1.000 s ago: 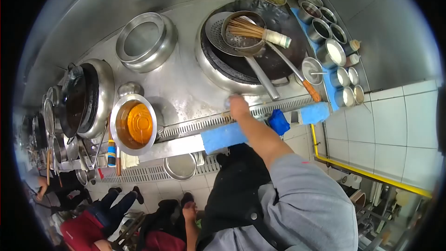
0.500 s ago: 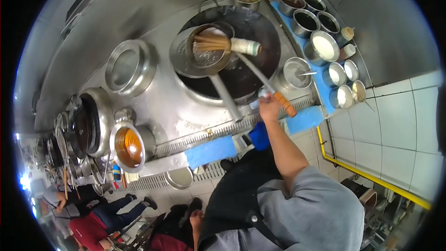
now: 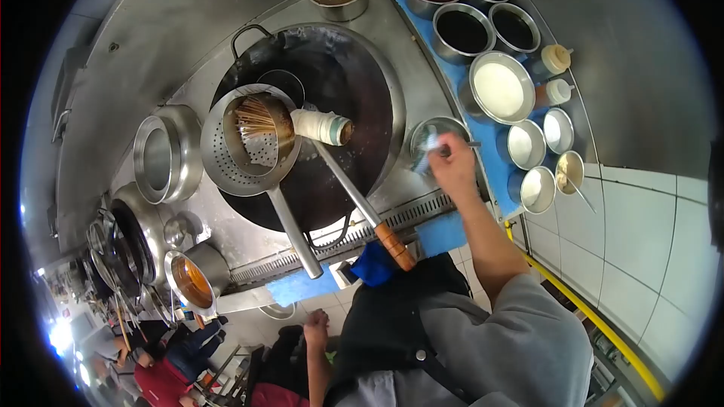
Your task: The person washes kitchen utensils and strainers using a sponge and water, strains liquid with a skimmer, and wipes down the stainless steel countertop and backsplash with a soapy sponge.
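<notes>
Reaching past the wide black wok to a round metal bowl, right hand foremost.
Strainer, long-handled ladle and bamboo brush lie across the wok; the bowl sits between it and the sauce pots. The left hand is curled near the apron, contents unclear; the right's narrow grip holds a blurred, clear item over the bowl.

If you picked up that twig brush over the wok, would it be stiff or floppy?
The twig brush would probably feel stiff, since its thin bristles lie nearly straight. It looks fairly light, being slender strands. Its rounded, wrapped handle might roll if pushed, though the ladle could stop it.
</notes>
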Demonstrator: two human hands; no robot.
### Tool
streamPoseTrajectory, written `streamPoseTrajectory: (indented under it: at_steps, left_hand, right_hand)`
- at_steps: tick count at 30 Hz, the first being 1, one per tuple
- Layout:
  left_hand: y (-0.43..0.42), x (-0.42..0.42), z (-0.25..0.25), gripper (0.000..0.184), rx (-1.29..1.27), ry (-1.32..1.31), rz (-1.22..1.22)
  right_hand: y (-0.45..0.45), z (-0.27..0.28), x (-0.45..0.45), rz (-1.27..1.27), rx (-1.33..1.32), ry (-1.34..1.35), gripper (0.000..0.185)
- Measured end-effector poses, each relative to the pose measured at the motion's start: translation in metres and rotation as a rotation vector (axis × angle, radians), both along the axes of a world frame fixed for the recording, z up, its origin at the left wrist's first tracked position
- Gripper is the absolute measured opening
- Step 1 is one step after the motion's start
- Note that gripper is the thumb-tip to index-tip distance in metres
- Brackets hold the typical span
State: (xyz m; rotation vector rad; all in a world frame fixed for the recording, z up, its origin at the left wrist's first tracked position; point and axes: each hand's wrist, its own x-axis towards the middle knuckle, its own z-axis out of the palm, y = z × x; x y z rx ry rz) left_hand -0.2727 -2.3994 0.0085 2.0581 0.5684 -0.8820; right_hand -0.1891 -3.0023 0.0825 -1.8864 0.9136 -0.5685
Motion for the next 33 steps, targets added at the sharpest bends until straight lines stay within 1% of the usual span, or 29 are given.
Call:
streamPoseTrajectory:
  at_steps: [3,7,9,10,12,13,14,17,20,21,23,24,26,27,28,29,31,32,33]
  left_hand:
    - [-0.004,0.005,-0.007,0.030,-0.009,0.037,-0.030]
    - [-0.005,0.002,-0.010,0.035,0.026,0.056,-0.033]
    - [-0.008,0.002,-0.013,0.037,0.037,0.027,-0.070]
    - [-0.013,0.003,-0.014,0.037,0.036,0.012,-0.068]
    - [-0.015,0.002,-0.015,0.037,0.037,-0.023,-0.064]
    - [-0.016,0.001,-0.017,0.037,0.023,-0.036,-0.060]
    - [-0.016,0.000,-0.020,0.038,0.008,-0.048,-0.055]
    - [-0.015,-0.009,-0.036,0.039,-0.044,-0.047,-0.009]
    - [-0.006,-0.031,-0.038,0.037,-0.043,-0.028,0.035]
    - [-0.007,-0.042,-0.037,0.036,-0.036,-0.021,0.049]
    - [0.043,-0.084,-0.088,0.031,-0.050,-0.151,-0.210]
    - [0.043,-0.091,-0.087,0.029,-0.025,0.051,-0.044]
    - [0.045,-0.114,-0.073,0.028,0.020,-0.001,-0.192]
    - [0.040,-0.121,-0.062,0.029,0.046,0.049,-0.036]
    - [0.033,-0.130,-0.047,0.031,0.072,0.102,0.124]
    - [0.016,-0.135,-0.033,0.032,0.098,0.160,0.287]
    - [0.006,-0.150,-0.025,0.035,0.071,0.156,0.360]
    - [0.001,-0.153,-0.023,0.037,0.058,0.149,0.392]
    - [-0.007,-0.155,-0.021,0.037,0.136,0.122,0.310]
  right_hand:
    - [-0.031,-0.013,0.004,0.026,-0.081,0.239,0.021]
    - [-0.047,-0.039,0.005,0.038,-0.158,0.321,0.022]
    - [-0.044,-0.074,0.005,0.128,-0.257,0.328,0.028]
    - [-0.043,-0.082,0.008,0.173,-0.312,0.326,0.030]
    - [-0.035,-0.092,0.017,0.213,-0.291,0.475,0.037]
    - [-0.033,-0.092,0.021,0.229,-0.284,0.550,0.040]
    - [-0.036,-0.093,0.026,0.283,-0.208,0.663,0.048]
    - [-0.034,-0.077,0.028,0.358,-0.294,0.704,0.046]
    - [-0.056,-0.035,0.038,0.619,-0.243,0.801,0.043]
    - [-0.063,-0.020,0.047,0.590,-0.171,0.706,0.042]
    - [-0.078,0.004,0.063,0.526,-0.009,0.516,0.041]
    - [-0.088,0.006,0.077,0.508,0.164,0.398,0.039]
    - [-0.106,0.010,0.117,0.476,0.355,0.235,0.036]
    - [-0.116,0.009,0.140,0.466,0.454,0.161,0.034]
    - [-0.129,-0.007,0.167,0.439,0.472,0.098,0.031]
    - [-0.143,-0.016,0.195,0.399,0.505,0.056,0.031]
    - [-0.163,-0.038,0.245,0.317,0.586,-0.010,0.032]
    - [-0.174,-0.048,0.270,0.290,0.561,-0.004,0.034]
    - [-0.185,-0.054,0.292,0.263,0.538,0.006,0.036]
